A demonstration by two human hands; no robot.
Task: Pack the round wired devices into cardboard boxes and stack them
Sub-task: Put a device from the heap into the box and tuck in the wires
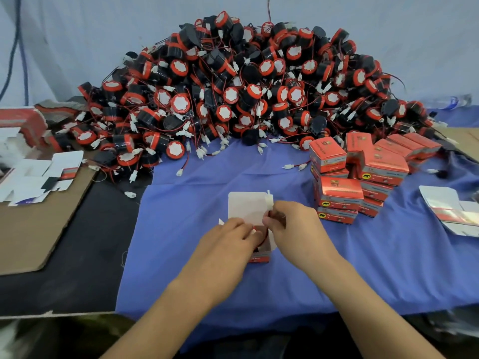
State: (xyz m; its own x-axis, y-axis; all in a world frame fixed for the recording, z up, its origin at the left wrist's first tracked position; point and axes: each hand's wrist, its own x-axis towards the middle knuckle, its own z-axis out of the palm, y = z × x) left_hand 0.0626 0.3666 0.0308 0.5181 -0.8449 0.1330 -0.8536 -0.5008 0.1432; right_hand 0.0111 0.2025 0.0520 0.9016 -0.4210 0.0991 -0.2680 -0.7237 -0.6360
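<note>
While the lid flap (246,208) of a small red cardboard box (260,259) stands open on a blue cloth (207,281), a person works over it with both hands. The left hand (233,237) curls over the box's near rim and holds it in place. The right hand (290,221) pinches a white plug (269,202) between thumb and fingertips just above the opening. The device (257,230) seems to sit inside the box, though the hands hide all but a sliver of red.

Behind the hands rises a big pile of devices (233,94), black and red with tangled wires. To the right, a stack of packed boxes (339,195) leans unevenly. Flat boxes (39,177) lie at the left.

The likely trouble: if the plug or wire is left sticking out, the flap could pinch it or fail to close. The uneven stack might also topple when another box is added.

The packed boxes carry large letters that look like "ST" and a yellow disc with a dark animal shape. The smaller print is too blurred to read.
</note>
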